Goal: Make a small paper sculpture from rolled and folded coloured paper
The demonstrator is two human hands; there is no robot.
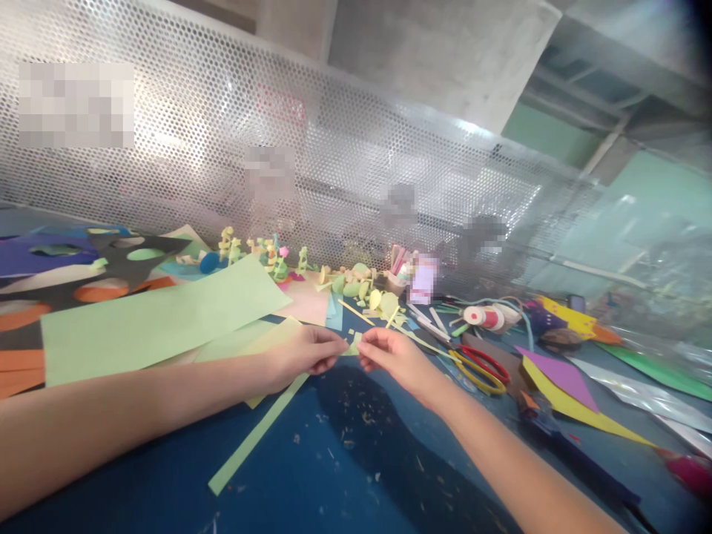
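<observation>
My left hand [305, 354] and my right hand [392, 354] meet above the blue table [345, 460], fingertips pinched together on a small pale green paper piece [352, 345]. Both hands are closed on it from opposite sides. Below the left hand a long light green paper strip [256, 434] lies slanted on the table. A large light green sheet [156, 319] rests to the left of my left forearm.
Scissors with red and yellow handles [479, 368] lie right of my right hand. Yellow and purple paper shapes [561, 389], a spool of red thread [485, 317], small paper figures [272, 259] and black and orange sheets [33, 311] surround. A perforated metal screen [222, 141] stands behind.
</observation>
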